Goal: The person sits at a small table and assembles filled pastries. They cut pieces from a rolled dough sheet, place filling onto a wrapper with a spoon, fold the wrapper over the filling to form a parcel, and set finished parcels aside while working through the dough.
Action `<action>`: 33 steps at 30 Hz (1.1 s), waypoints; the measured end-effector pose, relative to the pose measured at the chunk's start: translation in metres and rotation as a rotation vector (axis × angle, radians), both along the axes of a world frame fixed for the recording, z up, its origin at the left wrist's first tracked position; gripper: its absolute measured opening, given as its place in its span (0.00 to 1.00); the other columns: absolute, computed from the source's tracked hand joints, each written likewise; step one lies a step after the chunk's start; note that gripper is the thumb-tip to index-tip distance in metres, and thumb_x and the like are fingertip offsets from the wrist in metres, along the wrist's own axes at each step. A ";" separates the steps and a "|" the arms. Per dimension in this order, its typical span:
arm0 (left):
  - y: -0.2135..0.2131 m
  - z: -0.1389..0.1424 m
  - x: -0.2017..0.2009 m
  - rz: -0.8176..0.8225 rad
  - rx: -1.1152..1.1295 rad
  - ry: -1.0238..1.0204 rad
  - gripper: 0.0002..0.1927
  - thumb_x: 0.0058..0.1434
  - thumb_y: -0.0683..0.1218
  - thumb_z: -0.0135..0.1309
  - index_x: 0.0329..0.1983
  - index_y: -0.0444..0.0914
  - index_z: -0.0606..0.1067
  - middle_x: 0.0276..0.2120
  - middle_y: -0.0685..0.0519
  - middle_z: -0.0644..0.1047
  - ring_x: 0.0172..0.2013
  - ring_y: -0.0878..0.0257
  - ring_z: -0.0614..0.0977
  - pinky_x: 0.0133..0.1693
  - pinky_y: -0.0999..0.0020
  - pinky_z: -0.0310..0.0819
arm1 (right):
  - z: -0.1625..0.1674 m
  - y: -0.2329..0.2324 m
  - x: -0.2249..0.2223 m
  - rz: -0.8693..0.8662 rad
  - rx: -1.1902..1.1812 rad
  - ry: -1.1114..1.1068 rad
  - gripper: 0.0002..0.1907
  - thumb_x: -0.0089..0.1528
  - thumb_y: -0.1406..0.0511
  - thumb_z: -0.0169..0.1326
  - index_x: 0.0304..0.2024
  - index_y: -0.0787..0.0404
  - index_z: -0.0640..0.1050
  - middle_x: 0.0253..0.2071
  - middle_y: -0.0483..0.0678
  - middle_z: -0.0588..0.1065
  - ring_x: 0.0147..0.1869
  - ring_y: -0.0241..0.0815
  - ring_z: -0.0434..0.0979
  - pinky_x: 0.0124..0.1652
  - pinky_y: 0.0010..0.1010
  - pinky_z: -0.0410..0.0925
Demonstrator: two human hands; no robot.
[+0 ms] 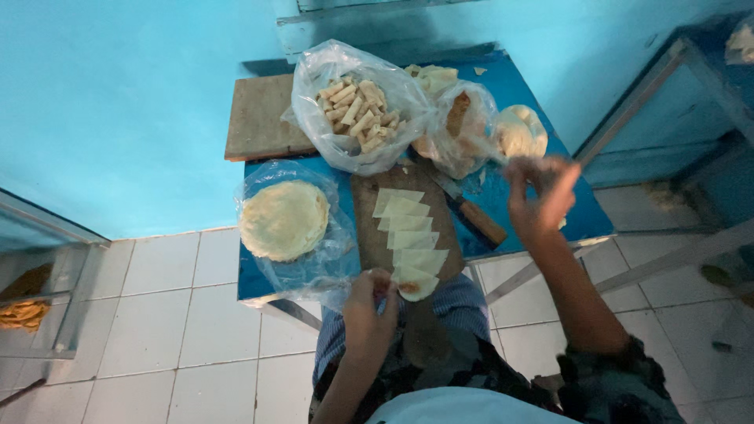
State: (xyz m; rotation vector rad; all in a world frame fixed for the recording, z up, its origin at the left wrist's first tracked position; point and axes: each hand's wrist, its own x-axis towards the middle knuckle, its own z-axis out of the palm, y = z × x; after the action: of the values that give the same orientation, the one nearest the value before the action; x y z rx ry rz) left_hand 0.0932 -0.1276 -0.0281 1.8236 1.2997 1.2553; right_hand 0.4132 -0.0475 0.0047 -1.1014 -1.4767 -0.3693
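Wrappers, round, pale and thin, lie stacked inside a clear plastic bag [284,220] at the left of the blue table [518,86]. Beside it, a long wooden board [369,228] carries a row of cut, pale dough sheets [408,232]. At its near end, the left hand [367,310] pinches the nearest filled sheet [416,286]; soft, light and easily torn, it seems best taken by an edge. Behind, a clear bag holds finished rolls [355,110]. A wooden-handled knife [475,216] lies rightward. The right hand [538,196] is blurred; its grip I cannot tell.
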 end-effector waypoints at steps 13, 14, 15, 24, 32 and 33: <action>-0.002 0.005 0.002 -0.065 0.220 0.124 0.10 0.56 0.36 0.60 0.41 0.35 0.76 0.37 0.46 0.77 0.39 0.50 0.81 0.41 0.58 0.76 | 0.015 -0.087 -0.105 0.170 -0.982 0.033 0.33 0.52 0.64 0.64 0.60 0.54 0.70 0.47 0.49 0.78 0.47 0.47 0.84 0.45 0.39 0.76; -0.001 0.006 0.002 -0.075 0.211 0.126 0.10 0.56 0.36 0.59 0.41 0.34 0.76 0.37 0.46 0.76 0.39 0.50 0.81 0.41 0.58 0.76 | 0.013 -0.093 -0.111 0.119 -0.979 -0.029 0.33 0.52 0.64 0.66 0.59 0.55 0.70 0.46 0.51 0.78 0.47 0.49 0.83 0.44 0.41 0.76; -0.001 0.006 0.001 -0.086 0.199 0.128 0.10 0.57 0.36 0.59 0.42 0.34 0.76 0.37 0.46 0.76 0.39 0.50 0.81 0.41 0.58 0.76 | 0.010 -0.099 -0.116 0.068 -0.977 -0.089 0.34 0.52 0.63 0.69 0.59 0.55 0.71 0.44 0.52 0.77 0.47 0.51 0.81 0.43 0.43 0.75; -0.003 0.000 0.004 -0.114 0.164 0.100 0.08 0.59 0.36 0.58 0.42 0.34 0.77 0.42 0.44 0.78 0.42 0.48 0.83 0.42 0.58 0.79 | -0.006 -0.102 -0.124 0.165 -0.898 0.078 0.33 0.55 0.70 0.65 0.59 0.58 0.65 0.38 0.51 0.79 0.43 0.45 0.85 0.40 0.34 0.78; -0.004 0.002 0.005 -0.117 0.208 0.082 0.07 0.59 0.36 0.58 0.42 0.33 0.79 0.42 0.45 0.78 0.42 0.48 0.83 0.42 0.58 0.79 | 0.004 -0.105 -0.128 0.077 -0.987 0.103 0.30 0.57 0.70 0.62 0.58 0.59 0.64 0.37 0.50 0.80 0.42 0.44 0.86 0.39 0.35 0.78; -0.004 0.002 0.005 -0.120 0.213 0.079 0.07 0.60 0.36 0.59 0.42 0.33 0.79 0.42 0.45 0.77 0.42 0.49 0.83 0.42 0.58 0.79 | 0.003 -0.105 -0.129 0.062 -0.973 0.076 0.29 0.57 0.70 0.62 0.58 0.59 0.64 0.38 0.50 0.79 0.42 0.45 0.85 0.40 0.36 0.78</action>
State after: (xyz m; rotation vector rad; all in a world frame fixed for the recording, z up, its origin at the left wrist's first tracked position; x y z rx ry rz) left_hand 0.0979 -0.1317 -0.0257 2.0859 1.1136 1.3099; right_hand 0.2839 -0.1525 0.0077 -1.7819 -1.6417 0.5010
